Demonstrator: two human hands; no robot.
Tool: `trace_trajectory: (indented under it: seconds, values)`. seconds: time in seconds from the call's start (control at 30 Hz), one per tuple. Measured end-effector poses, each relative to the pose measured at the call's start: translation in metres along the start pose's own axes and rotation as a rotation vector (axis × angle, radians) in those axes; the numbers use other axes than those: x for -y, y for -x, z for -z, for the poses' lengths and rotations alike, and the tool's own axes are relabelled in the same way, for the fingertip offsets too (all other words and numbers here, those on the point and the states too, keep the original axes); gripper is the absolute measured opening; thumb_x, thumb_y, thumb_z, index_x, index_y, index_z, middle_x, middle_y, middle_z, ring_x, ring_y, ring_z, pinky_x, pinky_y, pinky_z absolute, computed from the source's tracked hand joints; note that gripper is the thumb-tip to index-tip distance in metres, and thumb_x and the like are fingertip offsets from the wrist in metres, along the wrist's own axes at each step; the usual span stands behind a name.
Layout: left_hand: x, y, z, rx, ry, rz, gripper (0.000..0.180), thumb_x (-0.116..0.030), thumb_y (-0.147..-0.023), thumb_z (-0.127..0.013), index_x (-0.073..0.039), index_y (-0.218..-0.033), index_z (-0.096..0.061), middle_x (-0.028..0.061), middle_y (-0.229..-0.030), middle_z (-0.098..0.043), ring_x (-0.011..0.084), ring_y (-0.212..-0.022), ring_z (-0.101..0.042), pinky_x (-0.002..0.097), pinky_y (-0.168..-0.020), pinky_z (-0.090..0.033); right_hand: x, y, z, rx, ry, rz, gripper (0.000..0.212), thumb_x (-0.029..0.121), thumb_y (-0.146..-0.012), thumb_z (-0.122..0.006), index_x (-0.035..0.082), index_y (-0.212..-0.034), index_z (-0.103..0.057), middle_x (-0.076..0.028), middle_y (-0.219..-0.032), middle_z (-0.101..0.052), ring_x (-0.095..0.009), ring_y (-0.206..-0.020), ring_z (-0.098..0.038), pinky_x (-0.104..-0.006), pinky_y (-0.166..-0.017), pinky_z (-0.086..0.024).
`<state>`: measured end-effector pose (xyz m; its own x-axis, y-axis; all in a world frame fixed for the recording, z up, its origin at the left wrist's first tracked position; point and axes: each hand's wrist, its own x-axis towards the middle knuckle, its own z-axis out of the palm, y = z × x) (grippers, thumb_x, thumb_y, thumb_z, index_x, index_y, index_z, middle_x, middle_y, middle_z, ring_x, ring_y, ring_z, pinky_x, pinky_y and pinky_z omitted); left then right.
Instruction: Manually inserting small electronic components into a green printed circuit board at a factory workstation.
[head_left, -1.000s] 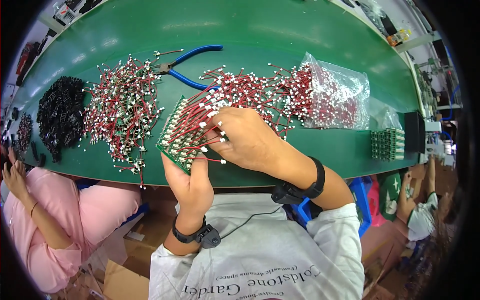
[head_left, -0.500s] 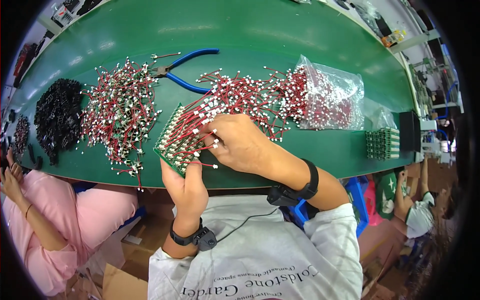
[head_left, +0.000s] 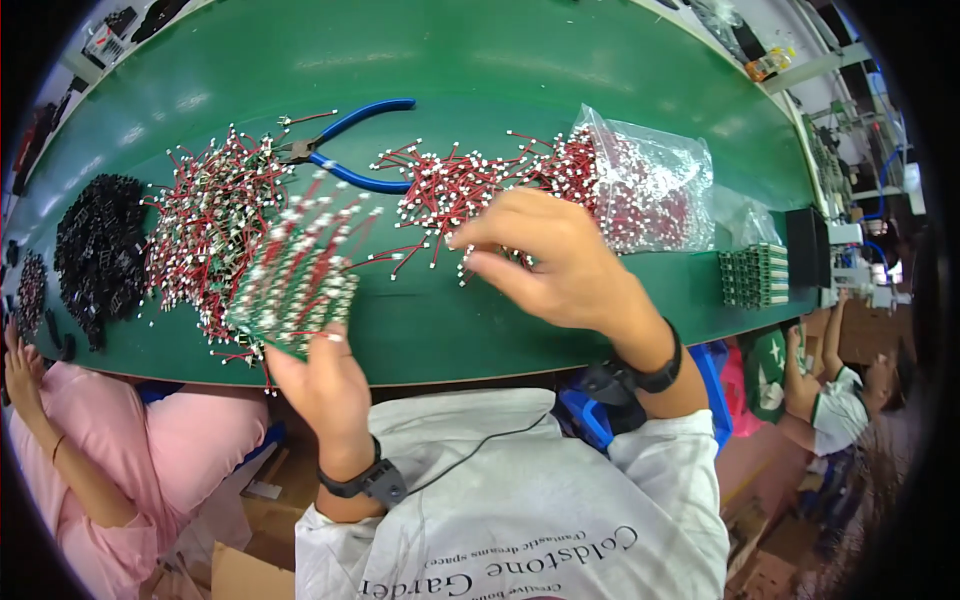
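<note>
Green and glossy, the table (head_left: 450, 70) curves across the view, with a co-worker in pink (head_left: 105, 470) seated on the left and another person (head_left: 840, 410) over on the right. Below the near edge, a blue bin (head_left: 710, 390) shows beside the wearer's pale shirt (head_left: 500, 480).

Low over the table, the left hand (head_left: 322, 385) grips a board (head_left: 300, 290) by its near edge, thumb on top. Blurred, the board tilts in front of a pile (head_left: 215, 205) of wired pieces, its face crowded with white connectors and red wires. Apart from it, the right hand (head_left: 565, 255) hangs over the near side of the cables (head_left: 450, 190), thumb and forefinger curved, their tips slightly parted; whether a cable touches them I cannot tell.

Beyond the board lie blue-handled pliers (head_left: 340, 174), jaws toward the pile. Black parts (head_left: 98, 245) are heaped to its left. More red cables spill from a clear bag (head_left: 660, 180), and a stack (head_left: 755, 275) of green boards stands next to a black box (head_left: 806, 248). Each wrist wears a black strap (head_left: 345, 487).
</note>
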<state>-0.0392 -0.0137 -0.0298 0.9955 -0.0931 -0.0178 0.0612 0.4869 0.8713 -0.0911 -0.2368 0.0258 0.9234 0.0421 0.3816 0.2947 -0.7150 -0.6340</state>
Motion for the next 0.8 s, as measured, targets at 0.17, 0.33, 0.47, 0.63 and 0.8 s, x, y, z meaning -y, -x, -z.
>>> trace_trajectory:
  seconds: [0.17, 0.33, 0.47, 0.63, 0.8]
  values:
    - [-0.004, -0.002, 0.001, 0.050, 0.027, 0.076, 0.052, 0.013, -0.082, -0.041, 0.002, -0.132, -0.041, 0.0134, -0.123, -0.053, 0.0194, -0.105, -0.056, 0.0323, -0.089, -0.047, -0.007, 0.044, 0.012, 0.159, 0.204, -0.067, 0.020, 0.001, -0.071, -0.073, 0.008, -0.089, -0.070, -0.005, -0.087, -0.058, -0.024, -0.078, -0.057, -0.0348, -0.067, -0.048]
    - [0.001, 0.004, 0.004, 0.038, 0.025, 0.085, 0.051, 0.014, -0.082, -0.043, 0.002, -0.131, -0.041, 0.0122, -0.121, -0.053, 0.0179, -0.102, -0.056, 0.0323, -0.089, -0.047, -0.016, 0.054, -0.001, 0.152, 0.298, -0.041, 0.020, 0.003, -0.070, -0.074, 0.009, -0.088, -0.069, -0.006, -0.088, -0.056, -0.024, -0.078, -0.057, -0.0363, -0.066, -0.048]
    - [0.000, 0.002, 0.004, 0.029, 0.026, 0.076, 0.050, 0.013, -0.083, -0.043, 0.002, -0.131, -0.042, 0.0116, -0.120, -0.053, 0.0170, -0.101, -0.055, 0.0320, -0.089, -0.047, -0.020, 0.053, -0.007, 0.170, 0.311, -0.014, 0.017, 0.000, -0.071, -0.070, 0.006, -0.085, -0.064, -0.008, -0.088, -0.055, -0.027, -0.081, -0.056, -0.0371, -0.071, -0.048]
    - [0.000, 0.005, 0.008, 0.047, -0.054, 0.062, 0.059, 0.009, -0.079, -0.044, 0.003, -0.137, -0.037, 0.0188, -0.129, -0.051, 0.0321, -0.119, -0.054, 0.0495, -0.103, -0.044, -0.019, 0.048, -0.008, 0.140, 0.244, -0.035, 0.017, -0.003, -0.073, -0.066, 0.003, -0.088, -0.059, -0.009, -0.089, -0.056, -0.029, -0.086, -0.055, -0.0377, -0.075, -0.047]
    - [0.000, 0.007, 0.003, 0.038, 0.028, 0.071, 0.052, 0.013, -0.082, -0.041, 0.001, -0.133, -0.041, 0.0100, -0.121, -0.053, 0.0116, -0.094, -0.053, 0.0245, -0.078, -0.045, -0.015, 0.036, 0.000, -0.040, -0.149, -0.219, 0.006, -0.002, -0.085, -0.058, 0.001, -0.089, -0.056, -0.010, -0.085, -0.059, -0.021, -0.071, -0.057, -0.0335, -0.067, -0.048]
